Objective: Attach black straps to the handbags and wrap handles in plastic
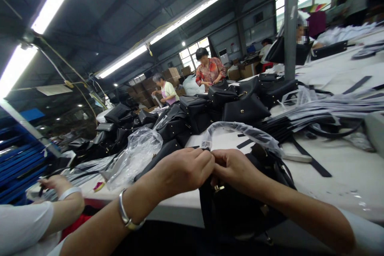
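A black handbag (237, 208) hangs at the near edge of the white table (345, 168). Its looped strap is wrapped in clear plastic film (240, 130) that arches above the bag. My left hand (183, 170), with a silver bracelet on the wrist, is closed in a pinch at the left end of the wrapped strap. My right hand (235, 168) meets it from the right, fingers closed on the same spot just above the bag's gold clasp (219, 188).
Many black handbags (195, 112) are piled across the table, with crumpled clear plastic (135, 156) to the left and black straps (315, 118) stacked to the right. A grey post (290, 28) stands on the table. A co-worker's arm (60, 204) is at left; other people stand farther back.
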`<control>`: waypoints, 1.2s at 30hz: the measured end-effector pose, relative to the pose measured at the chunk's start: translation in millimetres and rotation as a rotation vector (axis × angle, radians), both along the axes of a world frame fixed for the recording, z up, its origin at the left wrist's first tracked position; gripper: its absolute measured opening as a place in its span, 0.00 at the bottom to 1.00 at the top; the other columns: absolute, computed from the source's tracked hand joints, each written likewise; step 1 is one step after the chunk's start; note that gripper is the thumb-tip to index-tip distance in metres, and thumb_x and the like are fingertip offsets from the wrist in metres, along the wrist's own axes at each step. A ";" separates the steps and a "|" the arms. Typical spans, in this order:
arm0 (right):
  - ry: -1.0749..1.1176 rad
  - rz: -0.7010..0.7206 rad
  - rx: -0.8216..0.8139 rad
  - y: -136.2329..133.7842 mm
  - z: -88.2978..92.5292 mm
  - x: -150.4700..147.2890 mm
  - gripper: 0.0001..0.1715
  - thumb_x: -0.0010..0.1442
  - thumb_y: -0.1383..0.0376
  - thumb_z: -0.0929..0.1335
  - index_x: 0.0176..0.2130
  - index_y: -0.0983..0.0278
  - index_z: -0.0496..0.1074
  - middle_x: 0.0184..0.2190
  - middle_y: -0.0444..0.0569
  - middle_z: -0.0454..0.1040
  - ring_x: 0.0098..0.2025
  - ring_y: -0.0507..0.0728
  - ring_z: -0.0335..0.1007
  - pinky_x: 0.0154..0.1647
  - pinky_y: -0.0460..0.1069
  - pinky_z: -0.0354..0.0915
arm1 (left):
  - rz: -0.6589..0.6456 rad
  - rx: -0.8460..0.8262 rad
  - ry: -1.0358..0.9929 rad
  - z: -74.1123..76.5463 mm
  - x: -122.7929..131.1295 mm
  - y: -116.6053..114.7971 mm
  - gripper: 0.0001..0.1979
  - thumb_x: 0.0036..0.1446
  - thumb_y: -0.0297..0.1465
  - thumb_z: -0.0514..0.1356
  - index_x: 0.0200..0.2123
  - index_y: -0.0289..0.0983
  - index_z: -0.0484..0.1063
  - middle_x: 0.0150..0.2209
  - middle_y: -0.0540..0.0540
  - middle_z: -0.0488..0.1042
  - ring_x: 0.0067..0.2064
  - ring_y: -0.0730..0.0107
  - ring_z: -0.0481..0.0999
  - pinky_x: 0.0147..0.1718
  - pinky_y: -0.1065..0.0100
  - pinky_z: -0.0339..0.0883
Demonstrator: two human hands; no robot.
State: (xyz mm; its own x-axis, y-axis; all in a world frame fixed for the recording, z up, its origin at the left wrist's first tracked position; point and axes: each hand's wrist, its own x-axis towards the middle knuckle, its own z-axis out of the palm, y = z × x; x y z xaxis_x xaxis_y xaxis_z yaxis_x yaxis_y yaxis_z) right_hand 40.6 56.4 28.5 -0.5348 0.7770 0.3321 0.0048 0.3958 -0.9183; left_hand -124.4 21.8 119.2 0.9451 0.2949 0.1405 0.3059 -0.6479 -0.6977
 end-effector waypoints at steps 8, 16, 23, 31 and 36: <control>0.063 0.012 -0.053 1.6 -7.2 4.0 0.14 0.66 0.56 0.68 0.34 0.63 0.75 0.25 0.43 0.77 0.29 0.54 0.75 0.31 0.46 0.66 | 0.158 -0.287 -0.736 -15.8 -18.7 3.9 0.08 0.67 0.30 0.60 0.48 0.37 0.72 0.43 0.47 0.77 0.40 0.72 0.78 0.41 0.72 0.73; -0.068 -0.041 0.105 -5.7 -1.6 0.8 0.14 0.65 0.60 0.68 0.28 0.62 0.72 0.22 0.41 0.75 0.25 0.52 0.72 0.27 0.45 0.61 | 0.098 -0.061 -0.479 -12.3 -9.8 0.0 0.11 0.70 0.25 0.51 0.47 0.30 0.73 0.42 0.40 0.80 0.41 0.64 0.81 0.37 0.68 0.77; 0.047 0.128 -0.139 -5.7 -8.4 1.1 0.16 0.65 0.55 0.68 0.33 0.63 0.75 0.23 0.44 0.78 0.25 0.54 0.75 0.27 0.45 0.66 | -0.038 -0.013 -0.227 -8.0 -17.9 -7.6 0.11 0.70 0.24 0.51 0.44 0.29 0.73 0.38 0.41 0.80 0.36 0.64 0.81 0.33 0.67 0.77; 0.071 0.092 -0.214 -12.5 -7.4 -5.8 0.15 0.63 0.54 0.69 0.32 0.63 0.75 0.22 0.43 0.77 0.24 0.53 0.73 0.24 0.44 0.65 | 0.049 -0.075 -0.422 -25.4 -31.6 -17.2 0.10 0.70 0.25 0.51 0.45 0.31 0.72 0.39 0.40 0.80 0.39 0.66 0.82 0.37 0.69 0.78; 0.181 0.207 -0.320 -3.0 -10.5 -3.6 0.19 0.61 0.50 0.71 0.39 0.63 0.77 0.30 0.45 0.80 0.32 0.54 0.77 0.33 0.46 0.70 | 0.076 -0.096 -0.588 -48.4 -39.5 -17.6 0.08 0.68 0.25 0.56 0.47 0.34 0.73 0.40 0.43 0.80 0.39 0.67 0.81 0.39 0.70 0.77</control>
State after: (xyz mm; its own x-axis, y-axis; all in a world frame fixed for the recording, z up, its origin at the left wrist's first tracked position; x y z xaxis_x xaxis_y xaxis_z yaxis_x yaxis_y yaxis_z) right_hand 37.0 53.3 18.0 -0.6454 0.7387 0.1943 -0.2171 0.0665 -0.9739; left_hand -163.9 4.3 70.8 0.6928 0.3958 0.6028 0.6706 -0.6609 -0.3369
